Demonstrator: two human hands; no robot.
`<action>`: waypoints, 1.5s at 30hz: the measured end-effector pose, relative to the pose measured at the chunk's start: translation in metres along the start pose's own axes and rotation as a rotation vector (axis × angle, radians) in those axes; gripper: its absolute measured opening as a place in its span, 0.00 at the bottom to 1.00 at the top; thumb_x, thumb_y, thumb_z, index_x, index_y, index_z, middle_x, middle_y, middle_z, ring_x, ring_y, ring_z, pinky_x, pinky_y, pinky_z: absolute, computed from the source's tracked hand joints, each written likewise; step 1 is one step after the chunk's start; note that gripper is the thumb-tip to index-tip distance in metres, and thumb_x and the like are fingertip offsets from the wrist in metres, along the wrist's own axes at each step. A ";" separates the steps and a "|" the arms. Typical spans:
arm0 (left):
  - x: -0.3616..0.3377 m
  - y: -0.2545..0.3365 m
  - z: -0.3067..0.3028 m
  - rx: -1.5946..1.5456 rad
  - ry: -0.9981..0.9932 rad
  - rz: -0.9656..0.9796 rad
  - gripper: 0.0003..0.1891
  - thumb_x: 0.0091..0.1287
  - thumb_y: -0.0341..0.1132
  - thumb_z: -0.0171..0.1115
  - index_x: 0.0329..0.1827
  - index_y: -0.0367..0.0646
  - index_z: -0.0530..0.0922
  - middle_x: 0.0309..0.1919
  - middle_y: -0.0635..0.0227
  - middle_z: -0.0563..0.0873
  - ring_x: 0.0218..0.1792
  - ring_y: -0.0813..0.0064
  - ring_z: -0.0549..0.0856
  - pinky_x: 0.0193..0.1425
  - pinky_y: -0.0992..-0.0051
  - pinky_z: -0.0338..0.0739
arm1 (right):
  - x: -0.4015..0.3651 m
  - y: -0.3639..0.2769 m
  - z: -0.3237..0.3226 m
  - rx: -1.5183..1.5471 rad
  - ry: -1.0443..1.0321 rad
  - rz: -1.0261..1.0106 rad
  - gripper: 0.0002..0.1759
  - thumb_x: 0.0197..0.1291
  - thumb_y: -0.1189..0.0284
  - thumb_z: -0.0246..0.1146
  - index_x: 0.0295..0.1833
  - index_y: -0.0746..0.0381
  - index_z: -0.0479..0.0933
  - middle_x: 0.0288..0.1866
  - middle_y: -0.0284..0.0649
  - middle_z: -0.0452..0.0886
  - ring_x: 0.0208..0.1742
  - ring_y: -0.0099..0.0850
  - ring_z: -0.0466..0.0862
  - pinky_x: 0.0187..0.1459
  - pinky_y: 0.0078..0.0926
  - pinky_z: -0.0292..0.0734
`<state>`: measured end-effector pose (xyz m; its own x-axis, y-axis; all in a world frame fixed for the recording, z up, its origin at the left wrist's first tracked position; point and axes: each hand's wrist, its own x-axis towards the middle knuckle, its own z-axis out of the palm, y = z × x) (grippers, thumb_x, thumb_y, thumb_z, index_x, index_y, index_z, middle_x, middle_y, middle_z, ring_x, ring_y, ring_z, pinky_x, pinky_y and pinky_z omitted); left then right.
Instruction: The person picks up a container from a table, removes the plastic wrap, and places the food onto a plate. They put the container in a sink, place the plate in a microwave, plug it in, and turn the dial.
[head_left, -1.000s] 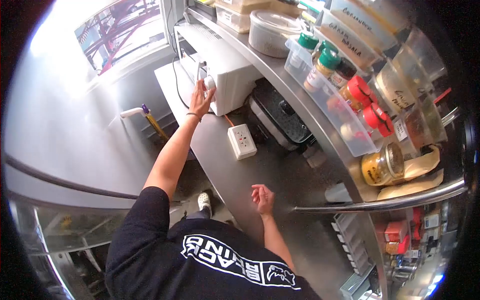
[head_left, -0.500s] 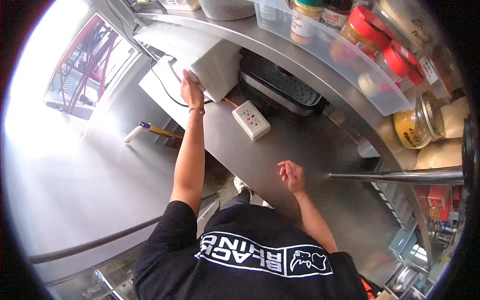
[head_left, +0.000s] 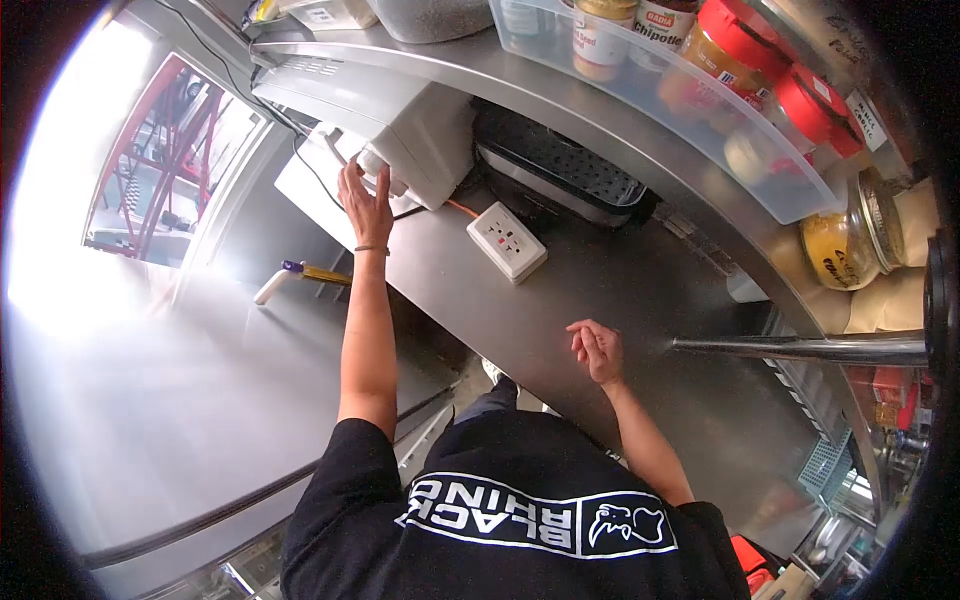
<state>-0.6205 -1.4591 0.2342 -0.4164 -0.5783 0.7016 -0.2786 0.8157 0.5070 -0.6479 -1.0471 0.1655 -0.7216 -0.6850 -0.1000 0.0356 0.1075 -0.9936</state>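
Observation:
My left hand (head_left: 368, 208) is at the front of a white boxy appliance with a handle (head_left: 425, 135), probably a microwave. Its fingers are spread, with the tips close to the front's handle and knob; whether they touch is hard to tell. Over the steel counter (head_left: 480, 315), my right hand (head_left: 600, 352) hovers with loosely bent fingers and holds nothing. Between the two hands lies a white outlet box (head_left: 507, 241) with an orange cord running back toward the appliance.
A black-and-silver appliance (head_left: 555, 165) stands behind the outlet box. Overhead, a steel shelf carries a clear bin (head_left: 690, 125) of spice jars and a glass jar of yellow powder (head_left: 843, 240). A metal post (head_left: 800, 347) rises at right. Left is a pale steel surface (head_left: 190, 400).
My left hand has shifted slightly left and down, its fingers spreading at the appliance's front. My right hand stays over the counter, and the view has shifted a little.

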 end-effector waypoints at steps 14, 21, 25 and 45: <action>-0.084 -0.009 0.010 0.291 -0.504 -0.068 0.21 0.61 0.52 0.56 0.48 0.45 0.74 0.44 0.54 0.79 0.46 0.59 0.78 0.52 0.63 0.62 | 0.002 0.012 -0.001 0.008 0.058 -0.074 0.17 0.67 0.62 0.49 0.39 0.63 0.78 0.20 0.31 0.74 0.18 0.15 0.70 0.20 0.12 0.63; -0.095 -0.023 -0.011 0.128 -0.816 -0.176 0.15 0.59 0.46 0.62 0.40 0.44 0.80 0.34 0.58 0.83 0.30 0.60 0.82 0.47 0.66 0.70 | 0.002 0.007 -0.002 0.026 0.011 -0.064 0.18 0.67 0.60 0.49 0.39 0.63 0.77 0.21 0.31 0.73 0.19 0.17 0.70 0.21 0.14 0.65; -0.091 -0.008 -0.030 0.080 -0.652 -0.182 0.15 0.58 0.41 0.64 0.42 0.40 0.80 0.36 0.59 0.81 0.39 0.61 0.81 0.46 0.69 0.75 | 0.003 0.007 -0.001 0.050 0.026 -0.033 0.18 0.67 0.62 0.48 0.39 0.63 0.77 0.20 0.31 0.73 0.19 0.16 0.70 0.20 0.13 0.64; 0.101 -0.294 0.017 0.418 -0.272 -0.733 0.29 0.56 0.46 0.61 0.58 0.37 0.70 0.55 0.48 0.74 0.59 0.53 0.71 0.64 0.64 0.62 | 0.000 0.010 0.010 -0.034 0.158 0.095 0.15 0.66 0.64 0.50 0.40 0.64 0.76 0.22 0.32 0.73 0.19 0.16 0.70 0.21 0.13 0.65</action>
<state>-0.5959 -1.7576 0.1474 -0.1856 -0.9774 0.1014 -0.8272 0.2111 0.5208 -0.6410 -1.0535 0.1550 -0.8161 -0.5488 -0.1810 0.0874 0.1924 -0.9774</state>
